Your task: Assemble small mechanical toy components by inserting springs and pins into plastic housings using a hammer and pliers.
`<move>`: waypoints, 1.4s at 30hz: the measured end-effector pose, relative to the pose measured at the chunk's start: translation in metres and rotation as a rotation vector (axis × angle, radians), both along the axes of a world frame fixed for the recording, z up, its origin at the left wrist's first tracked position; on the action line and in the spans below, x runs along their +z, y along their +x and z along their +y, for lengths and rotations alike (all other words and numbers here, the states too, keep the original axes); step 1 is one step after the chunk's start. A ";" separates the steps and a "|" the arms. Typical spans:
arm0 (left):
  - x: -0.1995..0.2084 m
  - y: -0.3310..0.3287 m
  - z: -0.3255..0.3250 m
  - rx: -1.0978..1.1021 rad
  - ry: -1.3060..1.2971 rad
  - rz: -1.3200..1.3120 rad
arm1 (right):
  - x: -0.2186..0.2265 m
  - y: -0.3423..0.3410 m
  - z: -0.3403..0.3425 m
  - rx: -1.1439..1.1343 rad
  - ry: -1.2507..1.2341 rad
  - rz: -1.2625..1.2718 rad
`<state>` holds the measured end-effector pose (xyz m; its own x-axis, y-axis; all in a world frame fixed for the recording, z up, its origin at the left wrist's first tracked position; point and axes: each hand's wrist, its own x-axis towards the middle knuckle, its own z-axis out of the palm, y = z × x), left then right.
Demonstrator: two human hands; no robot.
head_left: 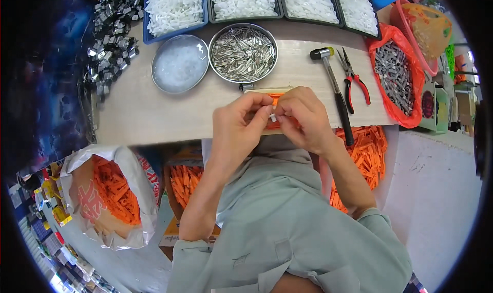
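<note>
Both hands meet at the table edge: my left hand (pixel 241 123) and right hand (pixel 303 115) pinch one small white piece (pixel 272 117) between fingertips, just over an orange part (pixel 276 98) on a wooden block (pixel 262 91). I judge the fit needs squared alignment and light, even pressure. Wrists are bent inward, forearms rising from below. Beyond the knuckles sits a bowl of metal clips (pixel 243 52); right of my right hand lie a mallet (pixel 334 87) and red pliers (pixel 353 81).
</note>
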<state>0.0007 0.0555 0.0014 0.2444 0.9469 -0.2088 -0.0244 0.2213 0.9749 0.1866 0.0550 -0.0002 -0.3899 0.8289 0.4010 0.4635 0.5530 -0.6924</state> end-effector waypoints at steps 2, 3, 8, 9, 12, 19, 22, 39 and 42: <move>0.000 -0.001 0.002 -0.003 0.076 0.105 | -0.004 -0.002 0.002 -0.072 0.147 -0.094; -0.001 -0.001 0.003 -0.006 0.154 0.209 | -0.006 -0.002 0.004 -0.072 0.146 -0.095; -0.036 -0.007 0.001 0.169 0.841 0.407 | -0.024 -0.001 0.014 -0.145 0.170 -0.269; -0.038 -0.009 0.001 0.104 0.965 0.434 | -0.025 0.000 0.015 -0.144 0.169 -0.270; -0.036 -0.009 -0.003 -0.075 1.029 0.538 | -0.027 0.000 0.016 -0.139 0.147 -0.264; -0.048 -0.008 -0.022 -0.145 1.118 0.820 | -0.027 -0.001 0.017 -0.144 0.133 -0.246; -0.048 -0.001 -0.027 -0.129 1.064 0.874 | -0.028 -0.001 0.017 -0.146 0.139 -0.246; -0.038 0.019 0.087 0.098 0.939 0.981 | -0.005 -0.006 0.180 -0.307 0.238 -0.130; -0.042 0.022 0.090 0.077 0.888 0.982 | -0.005 -0.012 0.201 -0.322 0.325 -0.315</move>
<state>0.0232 0.1459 -0.0411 0.2884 0.8573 0.4265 0.7857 -0.4664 0.4063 0.1744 0.2557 -0.0052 -0.2800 0.7794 0.5605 0.8014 0.5112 -0.3105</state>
